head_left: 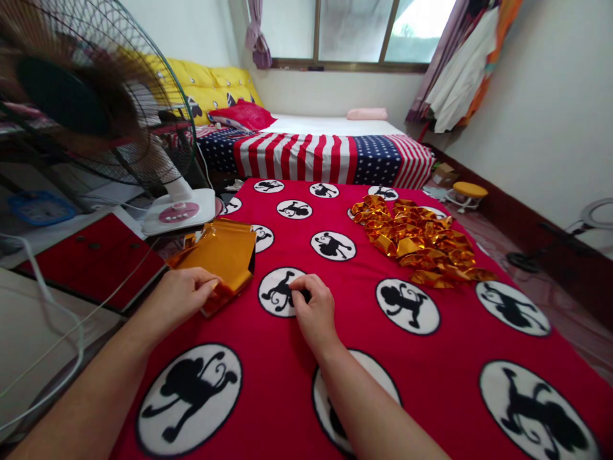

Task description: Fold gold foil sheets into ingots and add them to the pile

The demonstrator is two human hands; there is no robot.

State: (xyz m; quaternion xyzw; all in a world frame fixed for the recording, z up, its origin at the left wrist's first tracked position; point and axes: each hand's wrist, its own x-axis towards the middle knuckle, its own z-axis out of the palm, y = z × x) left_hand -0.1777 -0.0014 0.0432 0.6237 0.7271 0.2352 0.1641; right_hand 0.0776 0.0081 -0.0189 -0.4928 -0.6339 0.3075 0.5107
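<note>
gold foil stack sits at the left edge of the red blanket, and the left hand is pinching its near corner between thumb and fingers. right hand is just right of it, fingers curled down on the blanket, can't tell if it's gripping anything. folded foil pile far right, fan far left

A stack of gold foil sheets, shiny and orange-gold, lies flat at the left edge of the red blanket, its near corner creased and pinched by the left hand. Well apart to the right, a loose pile of folded gold foil pieces lies heaped on the same blanket
</note>
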